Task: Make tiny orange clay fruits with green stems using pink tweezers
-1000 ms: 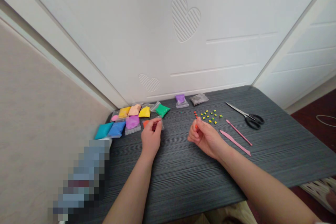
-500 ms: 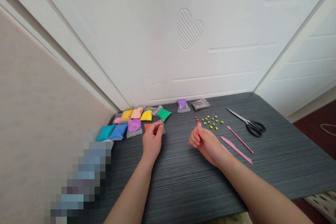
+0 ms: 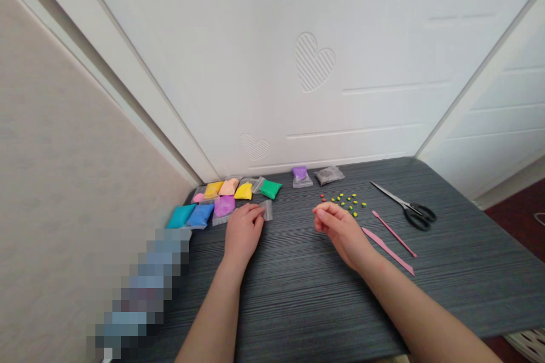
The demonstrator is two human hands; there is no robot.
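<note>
My left hand (image 3: 243,232) lies over a small clear zip bag (image 3: 268,210), its fingers down on the plastic and covering most of the bag. My right hand (image 3: 343,232) is raised a little above the table with thumb and fingertips pinched on a tiny red-orange piece of clay, mostly hidden. Just beyond those fingertips sit a few small red bits (image 3: 322,198). Several tiny yellow-and-green clay pieces (image 3: 349,198) are scattered to their right.
Bags of coloured clay, including blue (image 3: 199,216), yellow (image 3: 244,191) and green (image 3: 271,189), line the back left. A purple bag (image 3: 300,173) and a grey bag (image 3: 328,174) lie farther right. Pink tools (image 3: 388,250) and black-handled scissors (image 3: 419,216) rest at right. A white panel stands behind.
The view has shifted slightly. My left hand has flattened over the bag, hiding its orange-red contents. My right hand's fingers have turned and pinch more toward their tips.
</note>
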